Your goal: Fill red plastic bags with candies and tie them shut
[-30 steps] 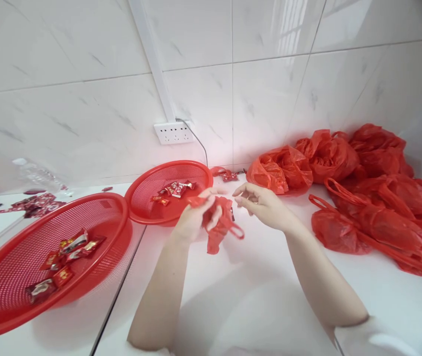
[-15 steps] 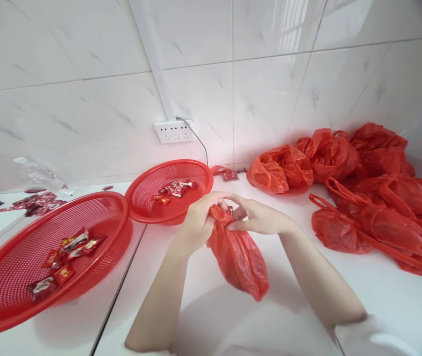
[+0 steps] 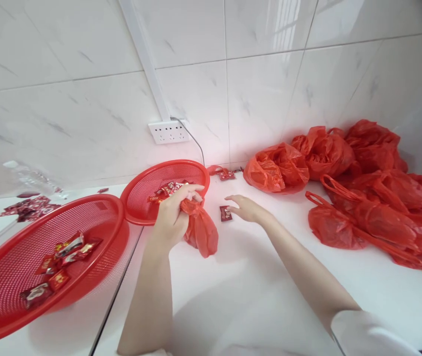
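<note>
Near the centre of the frame, the left hand [image 3: 169, 217] grips the gathered neck of a red bag [image 3: 204, 231], its body hanging lower right. The right hand [image 3: 250, 209], right of centre, is unclosed, fingertips at a packet [image 3: 226, 213]; whether they touch it cannot be told. A basket [image 3: 1, 272] stands lower left, piled bags [image 3: 389, 202] right.

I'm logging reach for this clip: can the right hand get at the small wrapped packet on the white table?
Probably yes: the right hand is open right beside the small wrapped packet, which nothing seems to cover. The left hand holds a red bag to the other side.
</note>
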The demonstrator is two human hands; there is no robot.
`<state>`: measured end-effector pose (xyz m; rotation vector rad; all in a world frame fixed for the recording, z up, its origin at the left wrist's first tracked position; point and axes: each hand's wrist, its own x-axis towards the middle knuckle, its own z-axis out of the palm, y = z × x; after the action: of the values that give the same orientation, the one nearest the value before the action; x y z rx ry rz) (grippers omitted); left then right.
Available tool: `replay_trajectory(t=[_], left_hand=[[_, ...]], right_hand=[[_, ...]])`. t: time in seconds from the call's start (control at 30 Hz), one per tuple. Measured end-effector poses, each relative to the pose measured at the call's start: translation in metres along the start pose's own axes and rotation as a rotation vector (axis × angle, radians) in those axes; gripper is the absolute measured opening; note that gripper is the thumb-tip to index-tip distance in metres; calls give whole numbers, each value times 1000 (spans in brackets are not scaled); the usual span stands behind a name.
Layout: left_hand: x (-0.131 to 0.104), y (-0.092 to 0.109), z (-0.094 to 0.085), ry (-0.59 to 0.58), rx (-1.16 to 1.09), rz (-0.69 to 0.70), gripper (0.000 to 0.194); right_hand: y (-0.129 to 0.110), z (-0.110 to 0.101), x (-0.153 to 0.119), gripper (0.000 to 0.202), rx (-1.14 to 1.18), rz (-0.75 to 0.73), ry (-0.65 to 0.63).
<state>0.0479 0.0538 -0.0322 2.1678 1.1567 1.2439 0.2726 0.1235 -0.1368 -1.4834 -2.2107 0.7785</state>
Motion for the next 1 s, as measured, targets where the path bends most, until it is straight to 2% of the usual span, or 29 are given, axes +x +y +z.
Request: replay_trajectory(t=[0.1,0.2,0.33,0.47,0.63,0.73,0.83,0.93,1.0], left_hand=[[0,1,0,9,-32,-21,30],[0,6,1,-31,-65,-65,31],[-2,11,8,-157,-68,-111,41],[-4,12,19,-293,-116,-114,48],[-3,14,21,-283,-102,-96,39],[-2,13,17,-249,-103,-130,37],[-2,8,10,-245,-91,-203,40],[-4,2,-3,-378,-23,-291,49],[-4,-2,-11,-499,23,-327,63]], right_hand=[[4,30,12,42,-68,-15,-66],[5,42,15,30,-126,-14,-104],[9,37,14,24,-159,28,-133],[11,33,11,31,-165,104,-150],[10,32,9,42,-65,106,-198],[9,24,8,30,34,73,-216],[0,5,1,16,134,30,-192],[-16,-20,-13,16,335,-68,-228],[-29,-35,-24,21,582,-141,-356]])
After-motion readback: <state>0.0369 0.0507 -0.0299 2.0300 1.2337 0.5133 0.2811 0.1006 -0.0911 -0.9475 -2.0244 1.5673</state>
